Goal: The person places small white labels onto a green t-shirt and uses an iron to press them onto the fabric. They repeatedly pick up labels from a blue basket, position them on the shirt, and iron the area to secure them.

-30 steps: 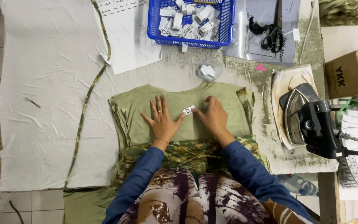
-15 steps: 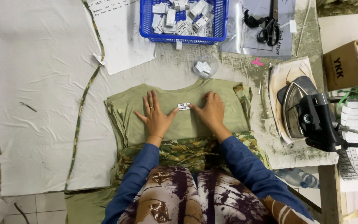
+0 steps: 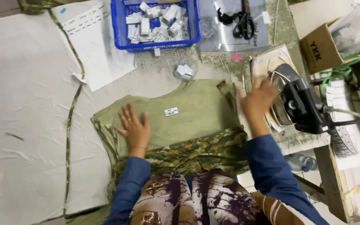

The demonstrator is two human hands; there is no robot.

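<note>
Two hands are over the table: the left hand lies flat with spread fingers on the olive garment, beside its small white label. The right hand, open and blurred, is near the black iron.

Left hand flat on olive garment bearing a small label; right hand, fingers spread, near the iron.

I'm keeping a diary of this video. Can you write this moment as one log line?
left hand: flat on olive garment | right hand: open, blurred, by iron | white label: on garment
</note>
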